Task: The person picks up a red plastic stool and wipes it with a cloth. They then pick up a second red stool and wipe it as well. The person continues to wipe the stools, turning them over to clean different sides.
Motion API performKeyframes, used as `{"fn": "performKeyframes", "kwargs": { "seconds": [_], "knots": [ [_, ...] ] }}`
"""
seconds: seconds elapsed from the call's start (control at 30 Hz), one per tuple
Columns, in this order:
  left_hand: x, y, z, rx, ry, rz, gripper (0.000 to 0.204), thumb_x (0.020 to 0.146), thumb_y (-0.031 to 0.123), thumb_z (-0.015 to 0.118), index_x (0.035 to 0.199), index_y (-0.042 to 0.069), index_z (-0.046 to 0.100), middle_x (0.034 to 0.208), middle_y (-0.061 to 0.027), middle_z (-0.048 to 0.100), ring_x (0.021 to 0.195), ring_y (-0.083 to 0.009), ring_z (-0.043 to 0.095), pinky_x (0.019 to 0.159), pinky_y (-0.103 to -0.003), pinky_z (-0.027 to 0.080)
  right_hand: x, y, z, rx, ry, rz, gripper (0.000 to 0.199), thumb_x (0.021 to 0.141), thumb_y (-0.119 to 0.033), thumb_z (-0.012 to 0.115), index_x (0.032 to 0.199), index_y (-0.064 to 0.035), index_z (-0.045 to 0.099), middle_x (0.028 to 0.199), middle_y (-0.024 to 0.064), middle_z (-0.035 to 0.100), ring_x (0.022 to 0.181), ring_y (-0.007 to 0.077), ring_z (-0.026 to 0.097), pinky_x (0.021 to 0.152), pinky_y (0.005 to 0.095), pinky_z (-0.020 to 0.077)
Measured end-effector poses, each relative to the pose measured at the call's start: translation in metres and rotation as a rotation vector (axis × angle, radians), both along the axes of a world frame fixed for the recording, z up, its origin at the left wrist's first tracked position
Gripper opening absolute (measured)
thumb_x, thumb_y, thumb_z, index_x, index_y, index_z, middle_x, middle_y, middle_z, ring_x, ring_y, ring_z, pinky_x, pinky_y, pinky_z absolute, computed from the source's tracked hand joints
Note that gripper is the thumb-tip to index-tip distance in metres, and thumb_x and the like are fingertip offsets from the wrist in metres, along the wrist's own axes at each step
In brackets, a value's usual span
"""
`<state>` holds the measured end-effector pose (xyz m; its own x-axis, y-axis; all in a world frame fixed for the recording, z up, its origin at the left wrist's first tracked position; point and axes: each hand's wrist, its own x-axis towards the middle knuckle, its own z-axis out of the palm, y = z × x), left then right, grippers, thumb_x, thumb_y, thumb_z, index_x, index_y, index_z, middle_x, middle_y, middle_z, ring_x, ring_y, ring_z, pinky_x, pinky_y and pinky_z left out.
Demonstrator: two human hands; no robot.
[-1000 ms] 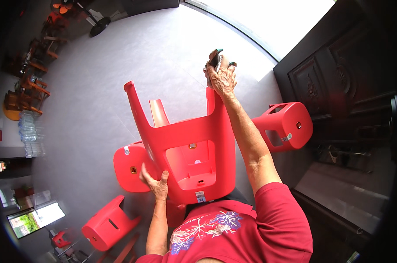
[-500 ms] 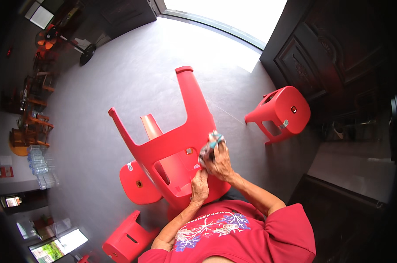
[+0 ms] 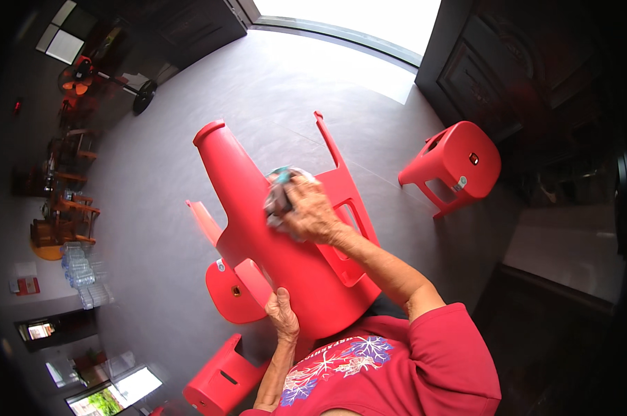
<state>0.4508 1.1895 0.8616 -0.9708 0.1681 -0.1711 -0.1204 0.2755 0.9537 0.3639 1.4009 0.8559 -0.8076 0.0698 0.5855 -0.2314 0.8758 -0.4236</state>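
Observation:
A red plastic stool (image 3: 320, 291) lies tipped across my lap, its legs pointing away from me. My right hand (image 3: 312, 210) presses a crumpled grey and teal cloth (image 3: 279, 206) against the outer face of one leg panel; hand and cloth are slightly blurred. At the near left, my left hand (image 3: 284, 317) grips the stool's edge beside a cut-out, thumb on top and the other fingers mostly hidden.
A red stool (image 3: 459, 159) stands upright at the right, near a dark panelled door (image 3: 480, 83). Two more stools, one upright (image 3: 230, 295) and one on its side (image 3: 223, 378), are at the left. Farther left are a fan (image 3: 144, 96), wooden chairs (image 3: 74, 201) and bottle packs (image 3: 78, 267).
The stool has turned, bringing a leg's outer face under the cloth. My right hand moved left with the cloth; my left hand shifted left and nearer, to the stool's left edge.

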Motion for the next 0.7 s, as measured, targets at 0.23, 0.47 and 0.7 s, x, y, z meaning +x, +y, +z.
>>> {"fn": "performKeyframes", "kwargs": {
  "seconds": [0.23, 0.47, 0.7],
  "knots": [
    [0.002, -0.018, -0.038, 0.065, 0.03, 0.066, 0.043, 0.096, 0.033, 0.04, 0.061, 0.01, 0.033, 0.059, 0.0073, 0.03, 0.057, -0.0047, 0.028, 0.051, -0.025, 0.023, 0.017, 0.076, -0.079, -1.012, -0.489, -0.577, 0.045, 0.088, -0.045, 0.047, 0.107, -0.0048, 0.049, 0.093, 0.0103, 0.062, 0.087, 0.0294, 0.061, 0.073, 0.0394, 0.0464],
    [0.005, -0.014, -0.047, 0.028, 0.048, 0.134, 0.042, 0.095, 0.033, 0.041, 0.062, 0.008, 0.036, 0.059, 0.0041, 0.032, 0.058, -0.0067, 0.031, 0.051, -0.027, 0.026, -0.007, -0.043, 0.018, -0.198, -0.195, 0.026, 0.061, 0.071, -0.04, 0.065, 0.122, -0.0147, 0.047, 0.131, 0.0203, 0.036, 0.128, 0.0351, 0.028, 0.1, 0.0544, 0.0232],
    [-0.002, 0.006, -0.041, 0.248, -0.082, 0.24, 0.04, 0.095, 0.035, 0.043, 0.063, 0.013, 0.036, 0.064, 0.0081, 0.034, 0.061, -0.0044, 0.033, 0.056, -0.023, 0.031, -0.043, 0.01, -0.046, -0.152, -0.181, -0.277, 0.056, 0.08, -0.039, 0.056, 0.122, -0.0027, 0.046, 0.111, 0.0192, 0.053, 0.109, 0.0327, 0.048, 0.093, 0.0447, 0.036]
  ]
}}
